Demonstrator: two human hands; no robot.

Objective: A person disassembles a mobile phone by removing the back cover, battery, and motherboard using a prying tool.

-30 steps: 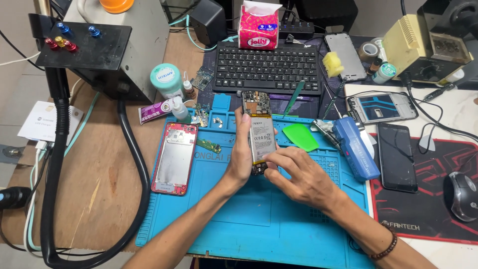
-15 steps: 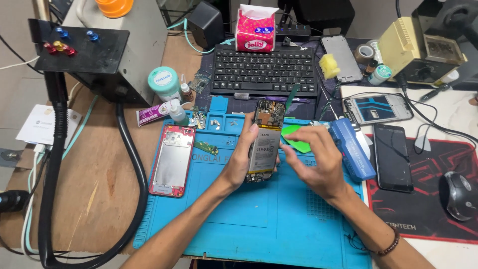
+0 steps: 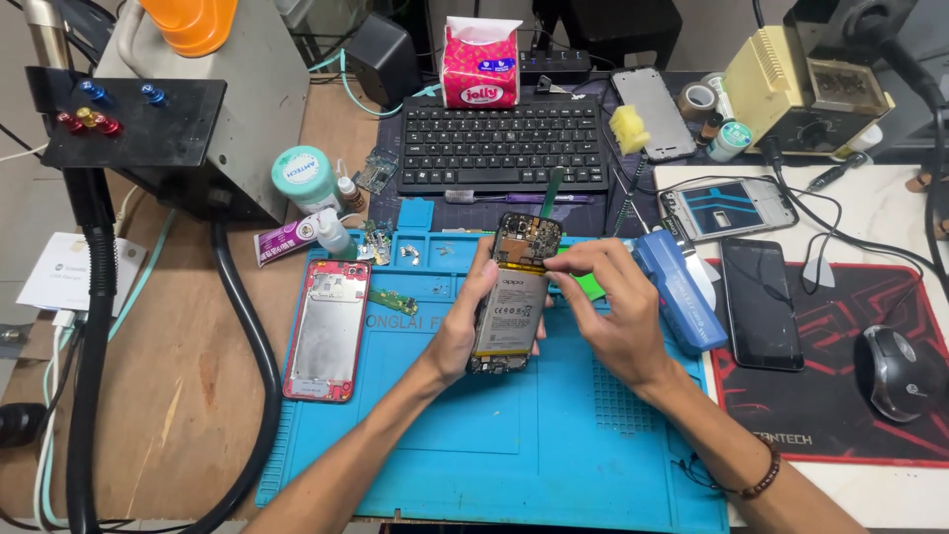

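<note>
My left hand (image 3: 465,321) grips an opened phone (image 3: 512,297) from its left side and holds it upright over the blue repair mat (image 3: 514,435). The phone's back is off, so its grey battery and circuit board show. At the phone's right edge, near the top of the battery, the fingertips of my right hand (image 3: 618,311) pinch together; what they hold is too small to tell. A green plastic piece (image 3: 591,287) lies just behind those fingers. A red phone frame (image 3: 328,331) lies flat on the mat to the left.
A black keyboard (image 3: 504,143) sits behind the mat with a tissue pack (image 3: 480,64). A blue tool case (image 3: 680,292), two phones (image 3: 759,302) and a mouse (image 3: 895,371) lie to the right. A black hose (image 3: 252,336) and a machine stand at the left.
The phone has tilted more upright, toward the keyboard. My right hand has gone from the phone's lower end up to its right upper edge.
</note>
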